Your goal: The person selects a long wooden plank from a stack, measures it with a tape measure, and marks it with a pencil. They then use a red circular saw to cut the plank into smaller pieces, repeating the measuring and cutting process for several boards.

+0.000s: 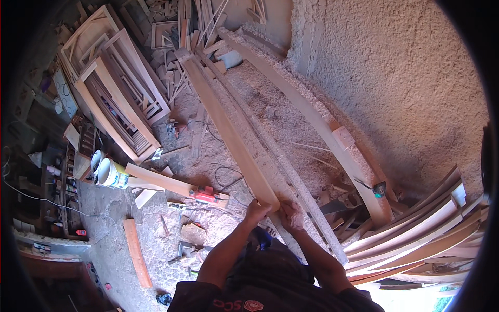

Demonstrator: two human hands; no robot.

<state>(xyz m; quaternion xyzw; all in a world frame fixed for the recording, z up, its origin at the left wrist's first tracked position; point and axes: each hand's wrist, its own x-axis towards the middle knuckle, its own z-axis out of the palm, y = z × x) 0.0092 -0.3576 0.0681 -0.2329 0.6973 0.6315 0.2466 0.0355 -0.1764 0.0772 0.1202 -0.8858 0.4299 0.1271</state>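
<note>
A long pale wooden board [228,135] runs from the back toward me, its near end at my waist. My left hand [257,212] is closed on the left side of that end, and my right hand [291,215] grips its right side, fingers partly hidden. Beneath and beside it lies a long, dust-covered beam [305,197]. Left of my hands a red power tool [205,194] rests on a shorter plank [156,178].
Stacked wooden frames [93,70] and offcuts fill the back left, near white buckets [112,172]. A long plank [301,99] runs along the rough wall [390,78]. Curved boards [410,229] pile at right. Cords and a loose plank [136,249] lie on the dusty floor.
</note>
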